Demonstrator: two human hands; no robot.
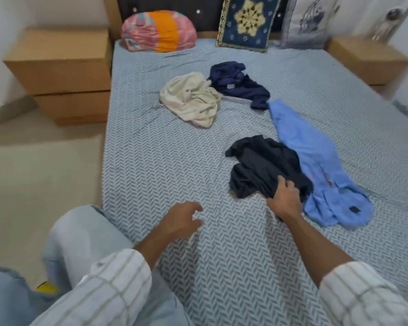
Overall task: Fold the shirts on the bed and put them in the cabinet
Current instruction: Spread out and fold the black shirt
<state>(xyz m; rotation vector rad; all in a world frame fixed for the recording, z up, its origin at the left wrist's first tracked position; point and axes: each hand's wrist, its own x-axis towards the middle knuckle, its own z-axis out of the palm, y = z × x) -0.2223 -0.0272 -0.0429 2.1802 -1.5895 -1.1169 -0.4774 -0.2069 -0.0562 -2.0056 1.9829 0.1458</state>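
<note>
Several crumpled shirts lie on the bed (165, 161), which has a grey herringbone cover. A black shirt (262, 165) is nearest, with my right hand (284, 198) gripping its near edge. Beside it on the right stretches a light blue shirt (316, 165). Farther back are a cream shirt (191, 100) and a navy shirt (238, 83). My left hand (181, 220) hovers over the cover with fingers loosely curled, holding nothing. No cabinet shows in this view.
Wooden bedside tables stand at the left (59, 71) and right (368, 57) of the headboard. A pink-and-orange bundle (158, 31), a blue patterned cushion (247, 22) and a white pillow (309, 22) lean at the head. My knee (85, 234) is by the bed's left edge.
</note>
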